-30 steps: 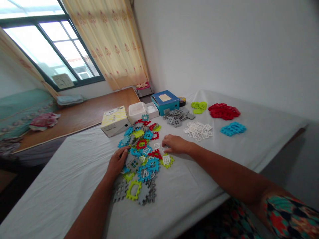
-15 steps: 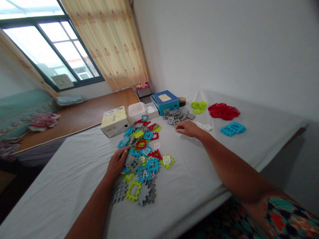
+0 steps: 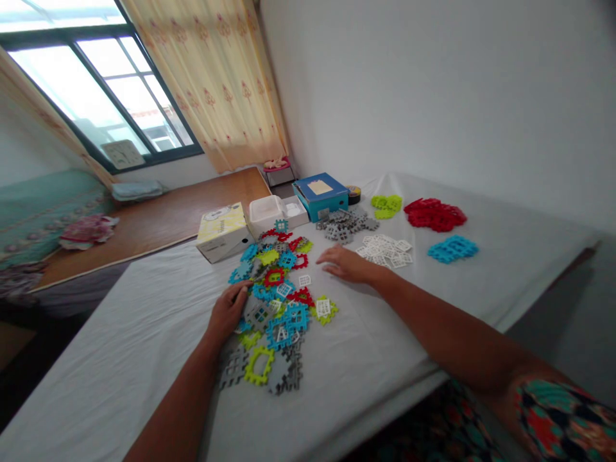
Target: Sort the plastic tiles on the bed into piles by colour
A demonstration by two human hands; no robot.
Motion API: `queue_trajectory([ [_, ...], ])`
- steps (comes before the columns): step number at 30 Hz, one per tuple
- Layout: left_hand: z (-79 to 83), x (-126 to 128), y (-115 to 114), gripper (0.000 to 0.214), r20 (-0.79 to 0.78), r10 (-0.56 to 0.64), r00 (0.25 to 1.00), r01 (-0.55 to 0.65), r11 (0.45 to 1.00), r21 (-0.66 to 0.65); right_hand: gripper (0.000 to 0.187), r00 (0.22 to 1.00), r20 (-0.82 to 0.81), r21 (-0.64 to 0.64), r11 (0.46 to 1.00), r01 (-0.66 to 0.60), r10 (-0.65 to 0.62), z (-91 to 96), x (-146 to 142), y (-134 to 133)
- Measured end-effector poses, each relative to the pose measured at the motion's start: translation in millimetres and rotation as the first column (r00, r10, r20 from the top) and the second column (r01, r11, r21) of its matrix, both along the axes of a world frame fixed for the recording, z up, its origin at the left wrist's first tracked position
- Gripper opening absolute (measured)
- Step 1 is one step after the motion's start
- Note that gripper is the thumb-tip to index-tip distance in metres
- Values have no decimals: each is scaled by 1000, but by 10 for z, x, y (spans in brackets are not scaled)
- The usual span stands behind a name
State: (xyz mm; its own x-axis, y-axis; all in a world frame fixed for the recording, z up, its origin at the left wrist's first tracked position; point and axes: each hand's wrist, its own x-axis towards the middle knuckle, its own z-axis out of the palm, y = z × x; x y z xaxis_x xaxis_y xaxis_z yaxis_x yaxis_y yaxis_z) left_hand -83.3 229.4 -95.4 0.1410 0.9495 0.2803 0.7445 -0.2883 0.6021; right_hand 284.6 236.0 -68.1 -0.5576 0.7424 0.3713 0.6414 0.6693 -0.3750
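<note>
A mixed heap of toothed plastic building pieces (image 3: 297, 316) in blue, grey, red, green and white runs down the middle of the table. My left hand (image 3: 230, 309) rests at the heap's left edge, fingers reaching onto it beside a grey window piece (image 3: 258, 312); I see nothing lifted in it. My right hand (image 3: 345, 263) hovers right of the heap with its fingers apart and holds nothing. Near its fingertips lies a small white window frame (image 3: 305, 280). Just behind this hand is a pile of white window frames (image 3: 385, 250).
Single-colour piles lie farther right: grey pieces (image 3: 347, 223), green pieces (image 3: 386, 205), red pieces (image 3: 435, 215) and blue pieces (image 3: 453, 249). A yellow box (image 3: 224, 232), a white plastic tub (image 3: 267, 210) and a blue box (image 3: 321, 196) stand at the back beside black tape (image 3: 355, 194).
My right hand has moved left from the white pile toward the mixed heap, and its fingers have spread. A white piece seen under it earlier is no longer there. My left hand stays put.
</note>
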Motion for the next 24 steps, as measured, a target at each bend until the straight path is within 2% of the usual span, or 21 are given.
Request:
queue_trajectory([
  [2,-6,-1,2,48,7,-1,1000,1,1000,-1,28,992,70,-19,995,-103,104,-62,-187,-82],
  [4,-8,-2,4,48,13,-5,1000,5,1000,1,28,981,139,-38,991,-129,133,-95,-276,-137],
  [7,-8,0,6,48,16,-10,1000,10,1000,5,23,975,202,-42,995,-88,95,-80,-247,-150],
  [11,1,3,1,48,14,-19,1000,19,1000,6,16,980,198,-46,999,8,1,-21,-99,-102],
  [14,12,6,-3,46,11,-12,1000,12,1000,14,24,977,210,-72,996,46,-30,-21,-41,-77],
  [17,21,10,-8,45,4,-13,1000,13,1000,14,22,971,237,-97,994,49,-25,-42,-54,-78],
  [21,22,6,-10,47,8,-26,1000,26,1000,9,22,982,187,-180,981,71,-36,-1,-70,-91],
  [24,13,0,-3,47,12,-28,1000,28,1000,9,13,988,124,-237,965,115,-87,96,61,-69],
])
